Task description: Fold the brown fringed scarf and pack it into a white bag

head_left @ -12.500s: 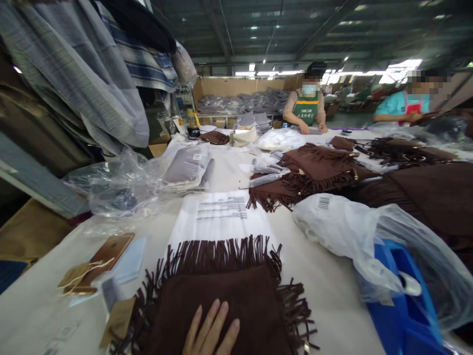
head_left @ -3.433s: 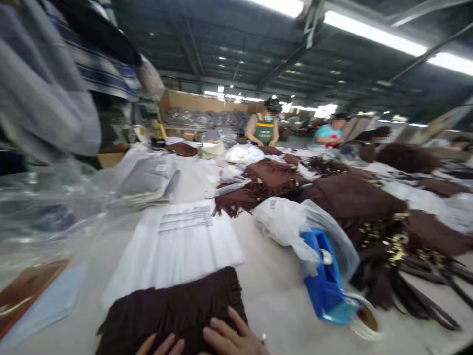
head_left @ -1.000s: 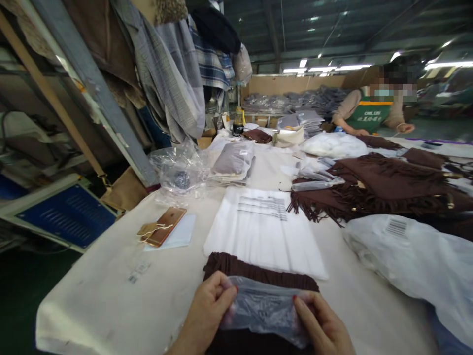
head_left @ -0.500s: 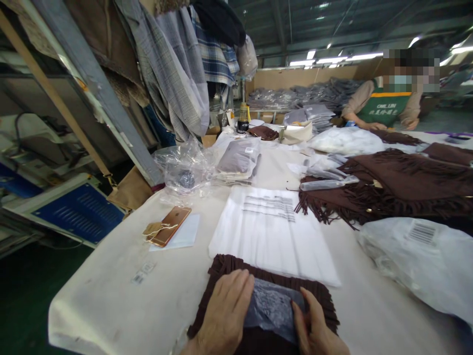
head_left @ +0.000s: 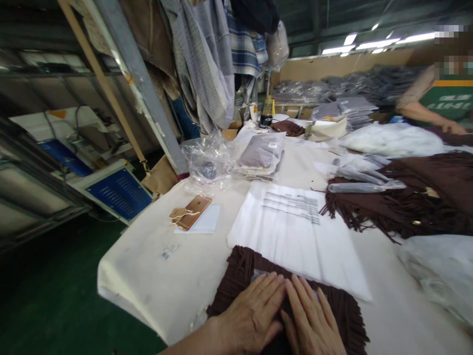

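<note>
My left hand (head_left: 251, 318) and right hand (head_left: 312, 323) lie flat, grip wide and holding nothing — palms pressing a thin plastic bag (head_left: 258, 276) onto the folded brown fringed cloth (head_left: 236, 281) at the bench (head_left: 148, 266) edge — white bags (head_left: 295, 231) just beyond.

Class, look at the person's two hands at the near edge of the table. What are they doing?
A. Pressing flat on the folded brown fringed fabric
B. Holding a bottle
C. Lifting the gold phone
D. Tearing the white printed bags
A: the left hand and right hand lie flat, side by side, on the folded brown fringed fabric.
</note>
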